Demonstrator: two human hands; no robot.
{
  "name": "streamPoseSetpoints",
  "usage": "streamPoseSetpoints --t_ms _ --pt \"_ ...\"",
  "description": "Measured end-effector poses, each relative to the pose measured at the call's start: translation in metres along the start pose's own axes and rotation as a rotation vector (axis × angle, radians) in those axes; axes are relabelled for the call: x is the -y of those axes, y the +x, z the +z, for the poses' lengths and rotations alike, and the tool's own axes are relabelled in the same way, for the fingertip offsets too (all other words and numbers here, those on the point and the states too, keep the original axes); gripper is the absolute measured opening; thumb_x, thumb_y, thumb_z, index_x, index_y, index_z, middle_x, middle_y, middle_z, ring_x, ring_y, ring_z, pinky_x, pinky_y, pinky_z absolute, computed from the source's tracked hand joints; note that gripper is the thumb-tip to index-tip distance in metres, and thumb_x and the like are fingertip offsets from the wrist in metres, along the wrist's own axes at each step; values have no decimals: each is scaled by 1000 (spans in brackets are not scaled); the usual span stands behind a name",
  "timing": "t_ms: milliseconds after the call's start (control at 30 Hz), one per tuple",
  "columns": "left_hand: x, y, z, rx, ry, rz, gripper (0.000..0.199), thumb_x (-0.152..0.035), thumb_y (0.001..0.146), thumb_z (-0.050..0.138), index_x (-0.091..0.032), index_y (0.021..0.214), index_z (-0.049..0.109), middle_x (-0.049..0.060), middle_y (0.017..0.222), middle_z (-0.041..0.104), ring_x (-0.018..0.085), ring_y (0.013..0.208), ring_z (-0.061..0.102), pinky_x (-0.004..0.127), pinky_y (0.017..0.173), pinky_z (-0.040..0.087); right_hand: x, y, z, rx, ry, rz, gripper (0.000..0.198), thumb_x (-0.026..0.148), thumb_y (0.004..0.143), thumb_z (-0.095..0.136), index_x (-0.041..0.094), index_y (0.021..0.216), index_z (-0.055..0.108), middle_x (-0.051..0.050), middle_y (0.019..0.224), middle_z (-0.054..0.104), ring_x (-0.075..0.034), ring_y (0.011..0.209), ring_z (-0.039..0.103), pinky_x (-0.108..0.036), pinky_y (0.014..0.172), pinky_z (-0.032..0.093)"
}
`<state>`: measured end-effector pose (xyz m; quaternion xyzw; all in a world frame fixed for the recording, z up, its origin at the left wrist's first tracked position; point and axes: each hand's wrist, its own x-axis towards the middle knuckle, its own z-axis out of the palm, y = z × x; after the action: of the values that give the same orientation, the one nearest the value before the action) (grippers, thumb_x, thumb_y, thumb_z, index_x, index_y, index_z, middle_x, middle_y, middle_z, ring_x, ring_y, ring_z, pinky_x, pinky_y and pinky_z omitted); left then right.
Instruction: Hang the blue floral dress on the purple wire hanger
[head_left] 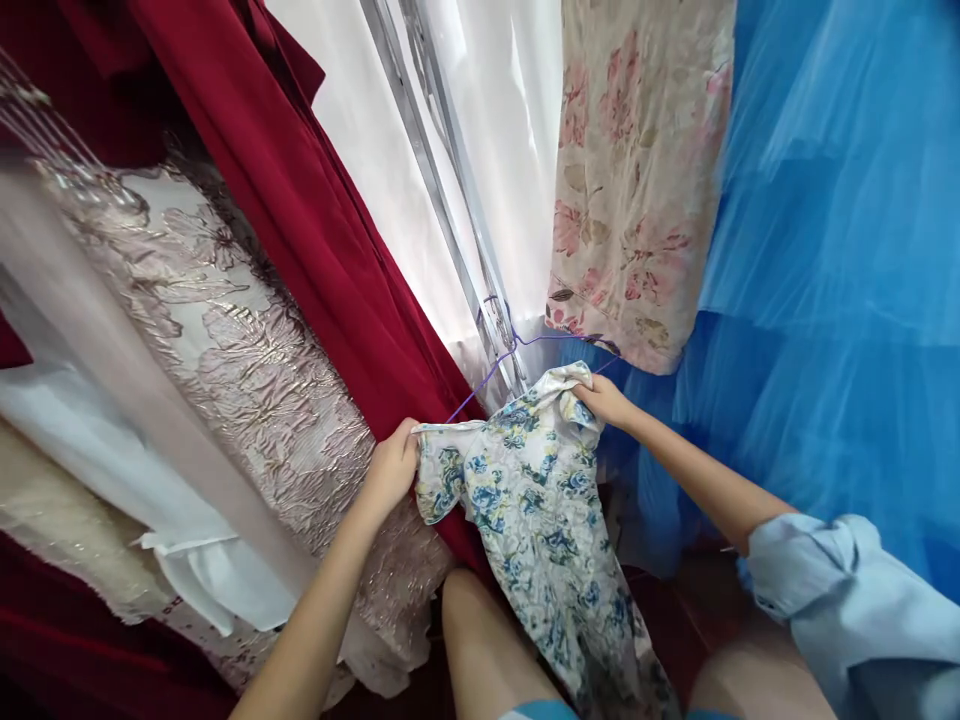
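Note:
A white dress with blue and yellow flowers hangs down in front of me, between my knees. My left hand is closed on its left sleeve at the neckline edge. At the other shoulder, my right hand pinches the bunched neckline. Just behind the neckline is a thin purple hanger, its hook up at a metal stand. Whether the hanger's arms pass inside the dress cannot be made out fully.
A dark red gown and a pale pink embroidered gown hang on the left. To the right hang a beige floral dress and a blue tulle gown. White cloth covers the back.

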<state>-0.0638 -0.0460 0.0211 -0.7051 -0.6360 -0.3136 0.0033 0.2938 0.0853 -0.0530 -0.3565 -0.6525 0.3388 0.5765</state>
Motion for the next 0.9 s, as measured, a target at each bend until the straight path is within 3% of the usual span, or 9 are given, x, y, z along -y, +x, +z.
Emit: streamPoseSetpoints --t_ms 167,267,367,467,567,667,767,833,900 --pt "-21 24 17 -114 -69 53 24 -29 95 36 -21 91 58 2 79 61 19 75 58 27 73 42 2 -35 10 52 -35 -5 19 25 75 54 15 77 70 -1 73 68 -19 70 56 -29 69 45" --pt "-36 38 26 -207 -69 156 24 -27 94 38 -20 91 61 6 89 61 22 86 58 30 82 43 12 -52 11 73 -64 -49 21 19 75 50 17 82 69 -2 82 70 -20 77 59 -29 73 45" --pt "-55 47 33 -242 -117 222 25 -27 94 41 -20 95 64 9 102 62 24 99 59 32 90 42 24 -64 16 114 -116 -64 18 15 74 46 18 75 64 0 74 66 -18 70 57 -26 66 42" --pt "-79 47 36 -183 -60 196 25 -28 95 41 -22 100 65 8 101 64 24 95 61 30 82 43 34 -75 25 148 -138 -50 20 10 72 44 19 73 62 1 67 62 -17 65 56 -25 61 39" --pt "-94 42 36 -123 54 141 24 -32 96 42 -25 97 65 4 84 66 22 78 61 27 67 38 42 -82 23 115 -171 -125 28 7 71 43 20 82 65 -3 82 66 -20 78 61 -27 71 44" --pt "-94 37 33 -107 28 198 23 -32 97 43 -25 96 65 1 77 64 19 71 60 26 66 38 43 -75 -6 -175 -219 -276 34 8 71 44 21 93 67 -9 109 62 -24 107 57 -35 93 44" --pt "-90 36 31 -95 -21 254 24 -31 96 43 -24 96 65 0 77 64 18 71 60 24 68 39 36 -50 -50 -591 -248 -250 30 15 75 48 20 97 68 -11 109 62 -28 115 52 -43 103 39" --pt "-89 36 31 -80 -54 258 24 -33 96 43 -23 95 66 0 75 64 17 69 60 24 68 40 32 -29 -76 -622 -192 -178 27 21 76 53 18 98 68 -10 106 67 -28 111 56 -43 100 42" --pt "-87 37 33 -77 -84 240 24 -35 96 45 -23 97 66 -1 78 66 17 72 61 24 69 40 30 -11 -93 -456 -26 -47 20 28 77 57 16 88 70 -9 91 72 -27 94 64 -39 89 48"
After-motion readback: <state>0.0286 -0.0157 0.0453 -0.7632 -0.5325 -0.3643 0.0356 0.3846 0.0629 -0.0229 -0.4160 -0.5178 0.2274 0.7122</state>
